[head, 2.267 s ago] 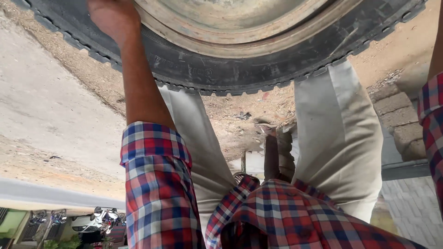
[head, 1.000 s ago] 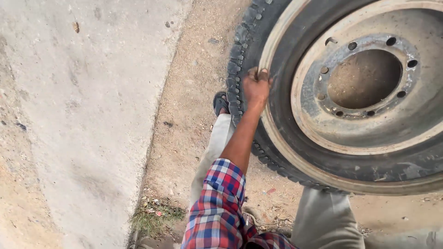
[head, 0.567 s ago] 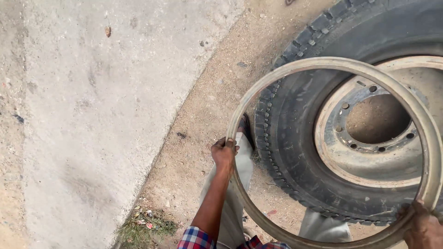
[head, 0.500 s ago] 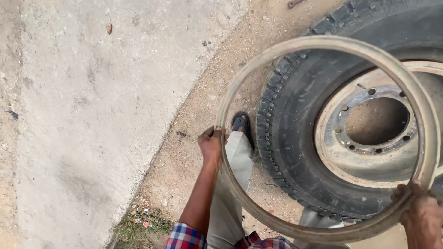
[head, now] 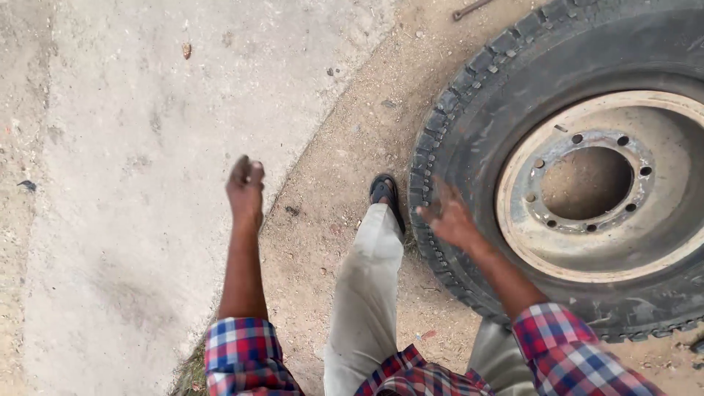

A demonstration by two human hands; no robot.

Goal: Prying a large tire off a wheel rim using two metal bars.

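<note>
The big tyre (head: 513,110) lies flat on the sandy ground (head: 345,147), right beside the person's foot (head: 386,192). The right hand (head: 449,217) hovers over its knobby edge with the grip loose and holding nothing. The left hand (head: 245,185) is up over the smooth concrete (head: 147,147), fingers curled, also holding nothing. Toes in an open sandal could get bumped by the heavy rubber. The dusty metal wheel (head: 609,249) is round, with bolt holes around a middle hole.
</note>
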